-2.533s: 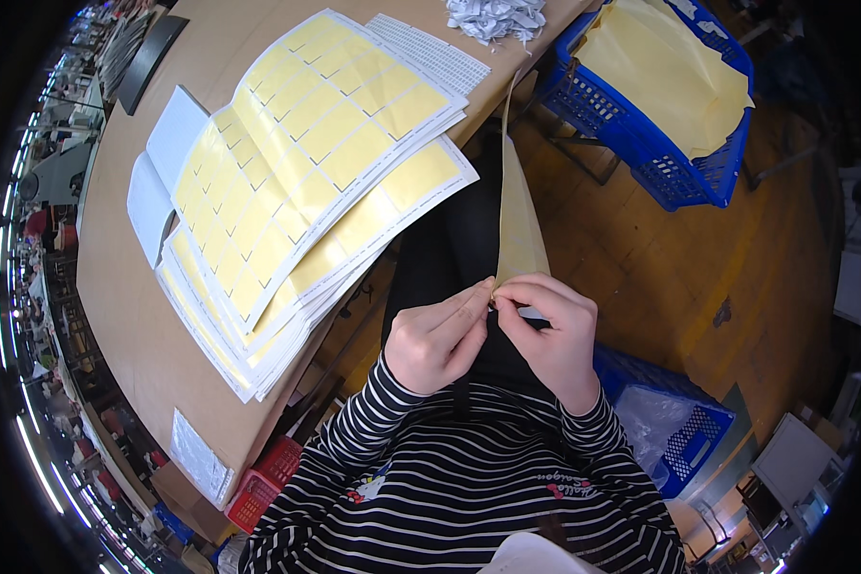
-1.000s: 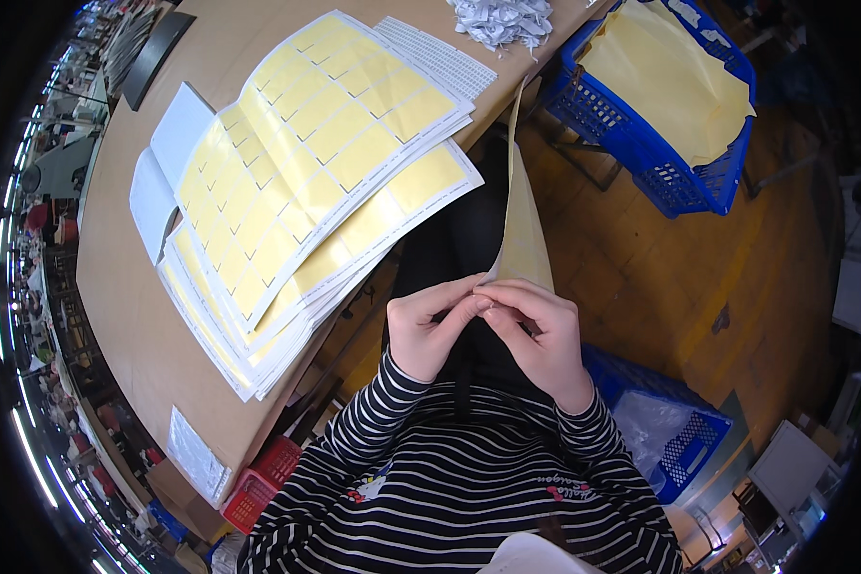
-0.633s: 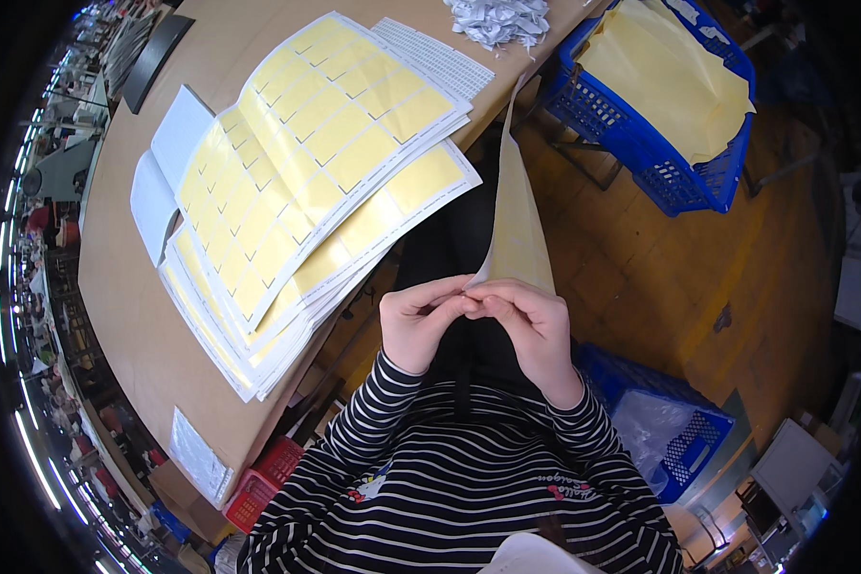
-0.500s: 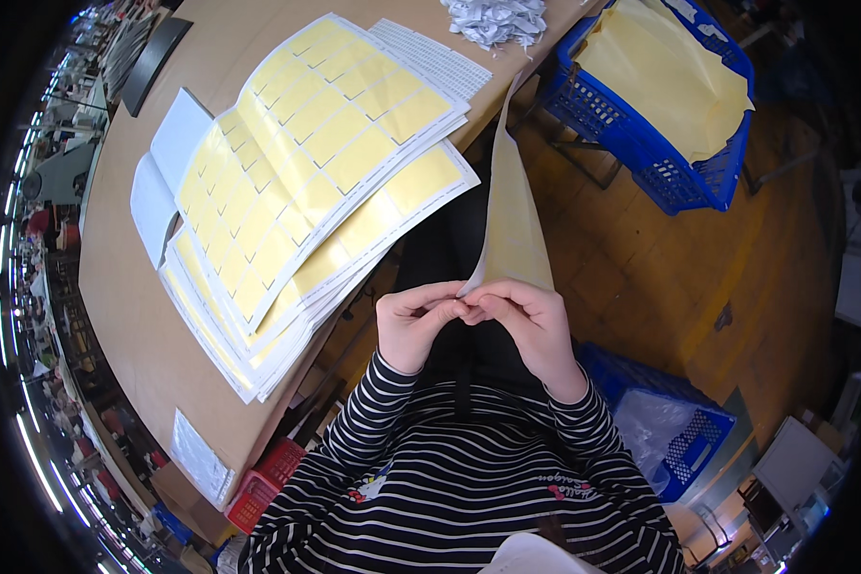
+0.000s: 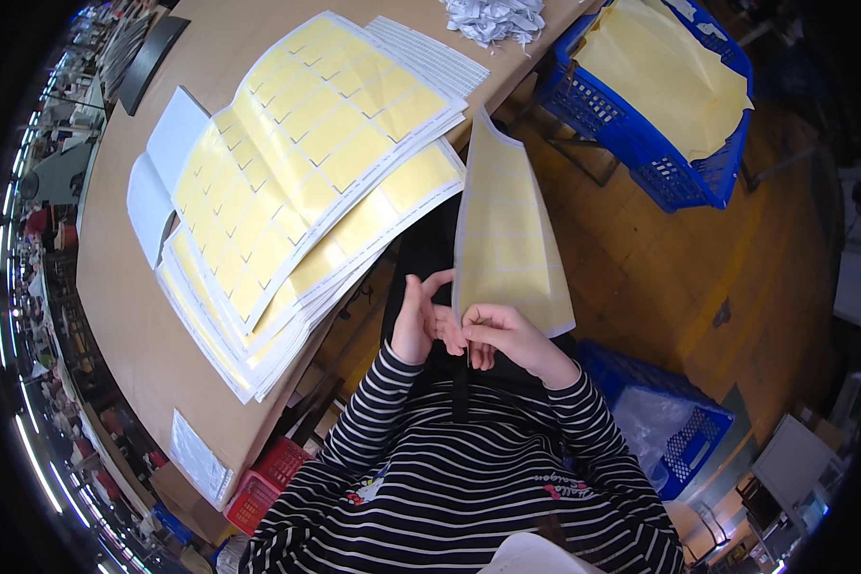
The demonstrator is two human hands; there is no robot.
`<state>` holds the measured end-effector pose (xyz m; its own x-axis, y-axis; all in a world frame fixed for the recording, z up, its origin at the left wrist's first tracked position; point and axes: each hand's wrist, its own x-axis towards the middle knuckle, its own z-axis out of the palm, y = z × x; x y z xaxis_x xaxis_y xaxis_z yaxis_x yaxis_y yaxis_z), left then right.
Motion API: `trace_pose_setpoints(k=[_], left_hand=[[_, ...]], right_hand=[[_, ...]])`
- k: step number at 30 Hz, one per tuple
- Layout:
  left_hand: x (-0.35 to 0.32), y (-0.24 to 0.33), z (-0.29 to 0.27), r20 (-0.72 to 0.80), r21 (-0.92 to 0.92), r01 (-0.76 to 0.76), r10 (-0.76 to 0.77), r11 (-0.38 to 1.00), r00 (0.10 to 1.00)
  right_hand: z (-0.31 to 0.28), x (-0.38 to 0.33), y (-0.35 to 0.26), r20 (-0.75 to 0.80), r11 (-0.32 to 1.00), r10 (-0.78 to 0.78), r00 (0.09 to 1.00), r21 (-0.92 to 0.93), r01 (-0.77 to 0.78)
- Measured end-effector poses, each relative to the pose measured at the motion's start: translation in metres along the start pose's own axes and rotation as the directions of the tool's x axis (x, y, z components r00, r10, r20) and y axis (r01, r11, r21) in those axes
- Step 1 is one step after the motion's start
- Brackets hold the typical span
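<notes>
A yellow sheet of paper (image 5: pixel 509 225) with a pale edge and faint grid lines stands up in front of me, above my lap. Its lower left corner is pinched between the thumb and fingers of my right hand (image 5: pixel 512 337). Beside that corner, my left hand (image 5: pixel 423 320) is open, its fingers spread and the palm turned toward the sheet. The left fingertips come close to the right ones; whether they touch the paper I cannot tell. On the table to the left lies a stack of yellow gridded sheets (image 5: pixel 306 143) with white borders, the top ones creased and overlapping.
The brown table (image 5: pixel 115 277) runs along my left. A heap of white paper scraps (image 5: pixel 496 19) sits at its far edge. Right of it stands a blue crate (image 5: pixel 641 158) with yellow sheets. Another blue crate (image 5: pixel 703 450) and a red basket (image 5: pixel 249 502) are low beside me.
My left hand has let go of the sheet's edge and opened out. The sheet has turned to show its broad face, and my right hand has come slightly lower, still pinching it.
</notes>
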<state>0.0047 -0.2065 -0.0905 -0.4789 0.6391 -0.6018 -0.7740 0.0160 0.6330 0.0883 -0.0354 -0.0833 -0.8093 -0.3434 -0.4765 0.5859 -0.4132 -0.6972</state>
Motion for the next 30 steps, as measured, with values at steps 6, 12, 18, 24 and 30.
trace_pose_setpoints(k=[6, 12, 18, 24, 30], left_hand=[[0.025, -0.004, -0.004, -0.061, 0.697, -0.135, 0.246, 0.704, 0.967], [0.031, -0.021, 0.011, 0.033, 0.253, -0.223, 0.222, 0.941, 0.974], [0.031, -0.062, 0.046, -0.067, 0.304, -0.238, 0.27, 0.923, 0.961], [0.011, -0.088, 0.065, -0.092, 0.553, -0.176, 0.269, 0.815, 0.959], [0.002, -0.088, 0.056, -0.101, 0.665, -0.154, 0.293, 0.731, 0.951]], right_hand=[[-0.008, 0.004, 0.025, -0.168, 0.945, -0.146, 0.975, -0.315, 0.087], [-0.012, 0.007, 0.023, -0.624, 0.869, -0.495, 0.605, -0.355, 0.345], [-0.011, -0.008, 0.025, -0.65, 0.808, -0.545, 0.529, -0.576, 0.125], [-0.017, -0.032, 0.028, -0.678, 0.867, -0.426, 0.599, -0.495, 0.056], [-0.021, -0.031, 0.031, -0.645, 0.937, -0.274, 0.714, -0.346, 0.048]])
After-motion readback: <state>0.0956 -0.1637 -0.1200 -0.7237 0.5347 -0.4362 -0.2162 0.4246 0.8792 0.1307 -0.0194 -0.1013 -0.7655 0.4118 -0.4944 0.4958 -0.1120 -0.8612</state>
